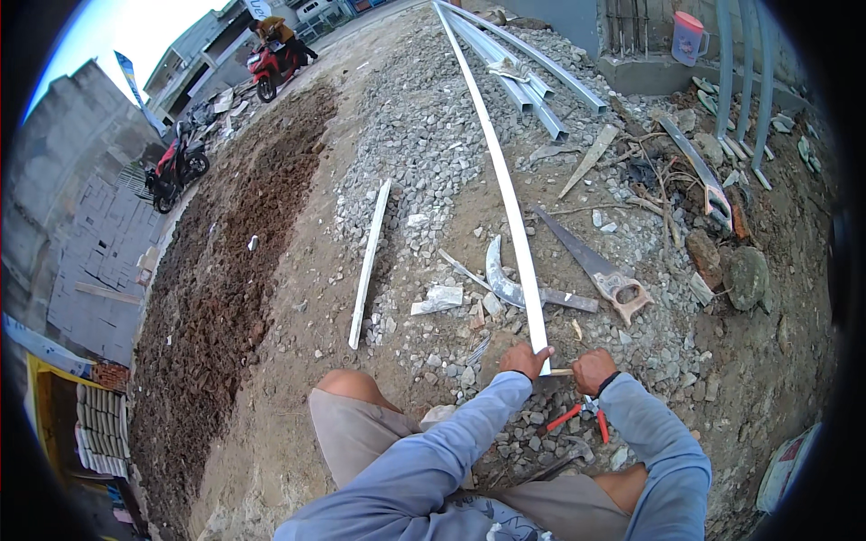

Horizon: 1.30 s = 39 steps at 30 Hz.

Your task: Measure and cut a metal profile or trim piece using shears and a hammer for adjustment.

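Observation:
A long white strip (502, 167) runs from the far gravel to my knees. My left hand (526, 360) is closed around its near end, thumb on top. My right hand (594, 371) makes a fist just to the right, round a thin light-brown stick (561, 371) whose tip meets the strip's end. Below that fist lie red-handled pliers (566, 418) on the stones. A handsaw (595, 266) rests to the right of the strip. A curved grey metal piece (502, 275) and a flat bar (568, 299) lie by and under the strip.
Left of the strip lies a shorter white piece (370, 266). A second handsaw (695, 162), a wooden wedge (591, 162), rocks and roots are on the right. Metal channels (519, 72) lie at the back. Far off, a person (281, 34) stands by a red motorbike (271, 65).

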Tool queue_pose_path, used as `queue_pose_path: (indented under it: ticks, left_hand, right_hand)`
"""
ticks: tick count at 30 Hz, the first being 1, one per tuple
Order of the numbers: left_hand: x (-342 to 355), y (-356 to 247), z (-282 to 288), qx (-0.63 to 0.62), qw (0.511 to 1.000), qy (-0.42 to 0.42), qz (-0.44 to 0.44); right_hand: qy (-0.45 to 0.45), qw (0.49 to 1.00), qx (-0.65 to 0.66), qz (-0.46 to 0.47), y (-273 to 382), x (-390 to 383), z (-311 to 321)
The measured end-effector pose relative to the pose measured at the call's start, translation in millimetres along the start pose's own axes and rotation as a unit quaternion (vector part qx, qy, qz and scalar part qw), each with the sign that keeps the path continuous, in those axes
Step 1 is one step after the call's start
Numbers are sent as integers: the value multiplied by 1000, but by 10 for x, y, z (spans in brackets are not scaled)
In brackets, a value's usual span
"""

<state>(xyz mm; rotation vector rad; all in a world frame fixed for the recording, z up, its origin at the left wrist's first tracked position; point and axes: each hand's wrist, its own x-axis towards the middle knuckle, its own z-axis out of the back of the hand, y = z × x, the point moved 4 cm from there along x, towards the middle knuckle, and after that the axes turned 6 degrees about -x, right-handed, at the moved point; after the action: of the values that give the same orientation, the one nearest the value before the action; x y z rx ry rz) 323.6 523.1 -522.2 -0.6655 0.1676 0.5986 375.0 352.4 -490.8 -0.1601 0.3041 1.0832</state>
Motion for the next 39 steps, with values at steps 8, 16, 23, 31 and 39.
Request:
queue_pose_path:
  ticks: [8,16,23,31,39]
  left_hand:
    - [34,-336,-69,-27,999,46,-11]
    - [145,-1297,-577,-215,949,230,-11]
    - [146,-2259,-777,-263,923,280,9]
    - [179,-1938,-686,-251,928,275,26]
    - [-75,-965,-52,-362,900,239,26]
  right_hand:
    - [-49,996,-6,-71,-290,-253,44]
    - [-133,965,-67,-214,-1048,-892,241]
    - [-40,945,-47,-320,-1923,-1331,575]
    - [-102,948,-13,-300,-1666,-1276,193]
    - [-176,968,22,-178,-570,-945,537]
